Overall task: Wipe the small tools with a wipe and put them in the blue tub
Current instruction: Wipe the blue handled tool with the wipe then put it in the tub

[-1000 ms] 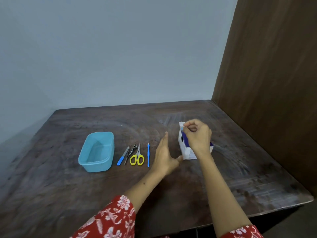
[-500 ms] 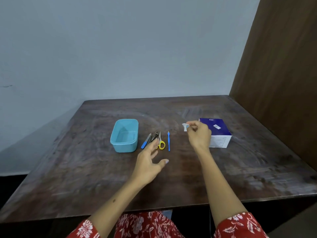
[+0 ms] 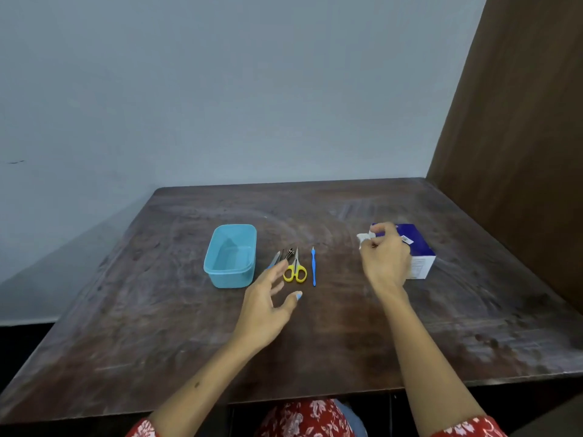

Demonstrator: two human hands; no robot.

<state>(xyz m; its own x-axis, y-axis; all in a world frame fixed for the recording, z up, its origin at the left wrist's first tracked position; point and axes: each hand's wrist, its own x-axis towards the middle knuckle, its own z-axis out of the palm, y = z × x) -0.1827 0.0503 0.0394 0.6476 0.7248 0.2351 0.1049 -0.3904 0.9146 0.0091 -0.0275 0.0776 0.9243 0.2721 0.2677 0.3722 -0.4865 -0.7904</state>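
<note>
Stock as I read it, left to right, placed against the blue tub [image 3: 232, 255].

- Blue tub: on the tabletop [image 3: 347, 335], holding nothing I can see. No tool is in it yet.
- Small tools, in a row just right of the tub: a blue-handled file [image 3: 275, 259], a dark metal piece [image 3: 289, 253] I cannot identify, yellow scissors [image 3: 295, 272], a thin blue stick tool [image 3: 313, 267]. All lie on the tabletop, and I judge all unwiped.
- Left hand [image 3: 268, 305]: open, fingers spread, grasping nothing, near the row's front end. Its fingertips cover the file's handle; I cannot tell whether they touch it.
- Right hand [image 3: 385, 257]: well right of the tub, pinching a small white wipe [image 3: 364, 237].
- Blue-and-white box [image 3: 418, 255]: farthest right, partly hidden by that hand; print unreadable.

Status: wipe in hand; every wiping and every placing remains.
</note>
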